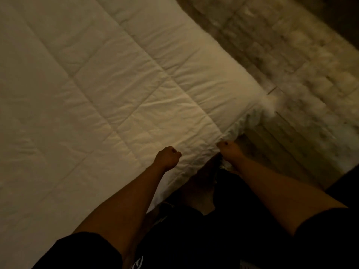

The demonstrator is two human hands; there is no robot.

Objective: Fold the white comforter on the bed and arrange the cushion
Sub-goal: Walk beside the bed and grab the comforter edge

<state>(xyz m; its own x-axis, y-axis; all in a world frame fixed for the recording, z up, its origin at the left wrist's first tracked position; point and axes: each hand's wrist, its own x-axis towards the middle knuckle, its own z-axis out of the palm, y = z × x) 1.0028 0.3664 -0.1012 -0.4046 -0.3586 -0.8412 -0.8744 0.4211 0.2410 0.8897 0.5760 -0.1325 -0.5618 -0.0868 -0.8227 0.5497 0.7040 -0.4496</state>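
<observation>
Right hand apparently pinches comforter edge.

Both your arms reach fwd and down from the bottom of the view, forearms bare, dark short sleeves at the upper arms. Your left hand is curled into a loose fist, knuckles up, thumb tucked toward the index finger; whether it pinches anything can't be told (too dark). Your right hand sits a little further fwd and to the right, back of hand up, fingers bent downward at the tips, wrist roughly straight w/ the forearm. The two hands are near each other, not touching.
</observation>
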